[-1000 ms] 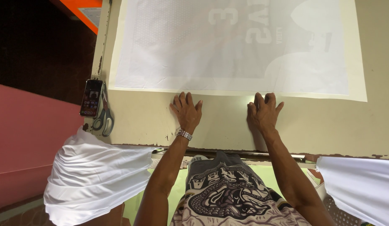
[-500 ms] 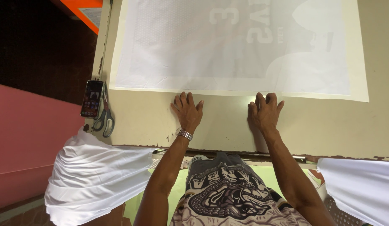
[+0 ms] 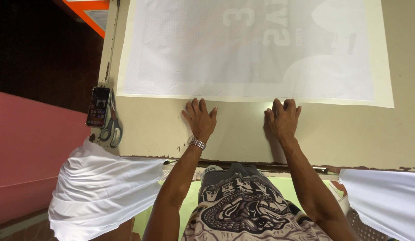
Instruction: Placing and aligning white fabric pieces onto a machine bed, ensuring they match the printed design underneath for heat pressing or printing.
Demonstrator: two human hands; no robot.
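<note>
A large white sheet (image 3: 256, 49) with a faint grey mirrored print lies flat on a beige table (image 3: 341, 129). My left hand (image 3: 200, 118) rests palm down on the table, its fingertips at the sheet's near edge. A metal watch sits on that wrist. My right hand (image 3: 282, 118) lies palm down a short way to the right, fingers slightly curled and touching the same edge. Neither hand grips anything.
A phone (image 3: 98, 107) and grey-handled scissors (image 3: 112, 127) lie at the table's left edge. White cloth (image 3: 100, 192) hangs off the near left corner, more white cloth (image 3: 386, 201) at the near right. An orange frame (image 3: 89, 15) stands beyond the far left.
</note>
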